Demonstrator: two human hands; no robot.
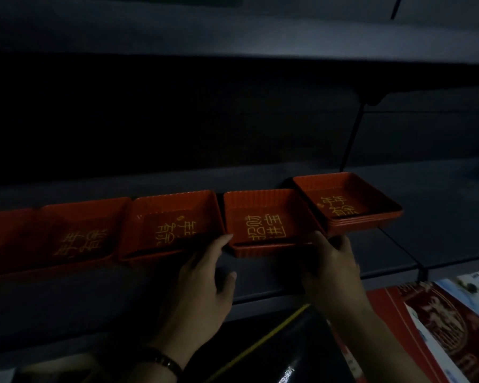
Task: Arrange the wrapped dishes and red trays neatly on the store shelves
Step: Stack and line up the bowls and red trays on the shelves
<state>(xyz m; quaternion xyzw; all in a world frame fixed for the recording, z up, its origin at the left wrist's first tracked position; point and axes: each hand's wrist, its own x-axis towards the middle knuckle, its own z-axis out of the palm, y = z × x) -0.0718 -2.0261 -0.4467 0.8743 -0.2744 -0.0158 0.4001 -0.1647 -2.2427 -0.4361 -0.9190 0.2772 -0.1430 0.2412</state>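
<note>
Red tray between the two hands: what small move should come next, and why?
Probably slide the red tray slightly back and square it up. The left hand touches its front-left corner and the right hand holds the front-right one. The lower tray peeks out offset at the front, and the neighbouring stack to the right sits further back.

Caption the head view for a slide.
Left hand and right hand touch a red tray in the row on a dim shelf.
</note>
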